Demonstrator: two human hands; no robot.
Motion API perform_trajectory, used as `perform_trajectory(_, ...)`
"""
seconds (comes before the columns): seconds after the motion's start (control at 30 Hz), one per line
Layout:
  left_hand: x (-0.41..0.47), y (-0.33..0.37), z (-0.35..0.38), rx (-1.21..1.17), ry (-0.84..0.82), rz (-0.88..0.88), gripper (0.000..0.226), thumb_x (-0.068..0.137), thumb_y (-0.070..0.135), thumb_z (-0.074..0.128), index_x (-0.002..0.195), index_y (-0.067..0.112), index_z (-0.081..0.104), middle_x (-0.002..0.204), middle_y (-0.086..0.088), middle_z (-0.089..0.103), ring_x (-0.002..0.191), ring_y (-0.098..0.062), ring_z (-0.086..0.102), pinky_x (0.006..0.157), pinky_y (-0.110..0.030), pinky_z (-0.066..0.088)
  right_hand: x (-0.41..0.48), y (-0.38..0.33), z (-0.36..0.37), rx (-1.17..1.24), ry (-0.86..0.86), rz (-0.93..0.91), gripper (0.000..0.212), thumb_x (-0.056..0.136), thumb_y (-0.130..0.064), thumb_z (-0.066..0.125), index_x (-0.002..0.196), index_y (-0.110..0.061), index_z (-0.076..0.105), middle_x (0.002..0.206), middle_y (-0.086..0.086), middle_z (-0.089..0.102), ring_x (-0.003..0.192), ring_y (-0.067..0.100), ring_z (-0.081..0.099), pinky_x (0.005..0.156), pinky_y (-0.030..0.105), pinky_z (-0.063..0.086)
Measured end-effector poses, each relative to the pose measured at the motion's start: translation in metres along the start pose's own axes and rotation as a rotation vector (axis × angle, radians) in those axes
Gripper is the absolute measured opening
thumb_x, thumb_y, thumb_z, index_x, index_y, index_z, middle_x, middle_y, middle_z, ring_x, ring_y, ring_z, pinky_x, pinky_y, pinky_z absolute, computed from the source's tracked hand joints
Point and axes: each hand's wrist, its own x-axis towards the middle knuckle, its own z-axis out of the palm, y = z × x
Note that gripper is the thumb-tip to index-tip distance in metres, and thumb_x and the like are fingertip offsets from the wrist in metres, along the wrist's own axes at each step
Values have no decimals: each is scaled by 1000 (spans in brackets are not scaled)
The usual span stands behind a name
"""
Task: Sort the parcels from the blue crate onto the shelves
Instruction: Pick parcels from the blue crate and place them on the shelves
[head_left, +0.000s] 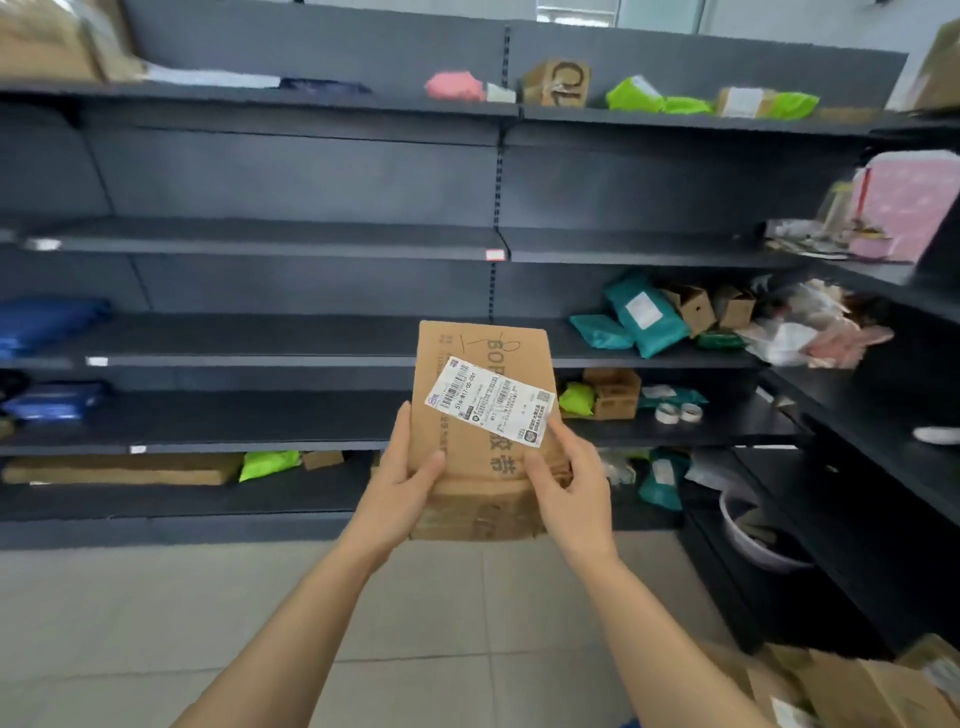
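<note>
Before the dark shelves (291, 244), both hands grip a flat cardboard parcel (480, 415) upright by its lower edges, the left hand (410, 480) curled round one side, the right hand (569, 480) round the other.

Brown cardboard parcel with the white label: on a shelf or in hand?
In hand: the left hand and right hand grip the brown cardboard parcel low down, upright, in front of the dark metal shelves.
</note>
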Motion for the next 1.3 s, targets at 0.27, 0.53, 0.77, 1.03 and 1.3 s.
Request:
perform_trajectory(0.27,76,-5,-136,326,105,81,53,99,25,49,114,68,24,119,35,52,112,10,51,92,-23,46,82,-35,149,-12,-125,-88,45,91,-27,63,135,-29,54,131,-10,52,109,0,48,88,20,38)
perform_trajectory(0.53,187,-13,-251,606,266,206,57,99,32,45,145,42,14,141,24,30,112,19,37,88,-11,36,195,-70,288,10,-259,-191,45,92,-37,60,136,-33,51,129,-15,50,107,0,49,89,27,46)
perform_trajectory(0.77,269,0,-352,693,306,153,62,98,38,46,145,44,6,137,25,26,107,8,42,80,-9,38,283,-116,400,-5,-327,-278,45,93,-41,58,136,-34,50,130,-14,50,104,1,47,78,23,38)
perform_trajectory(1.03,356,-1,-500,757,230,142,92,76,51,73,144,45,12,137,20,36,120,-1,44,101,-28,41,355,-170,545,-19,-322,-356,42,92,-51,54,131,-36,55,128,-13,53,110,7,51,88,30,43)
perform_trajectory(1.3,443,5,-657,820,237,116,100,74,45,78,150,30,15,133,16,38,117,-5,45,104,-31,42,412,-228,696,-18,-393,-446,55,84,-59,60,131,-31,57,133,-13,46,113,4,46,92,29,43)
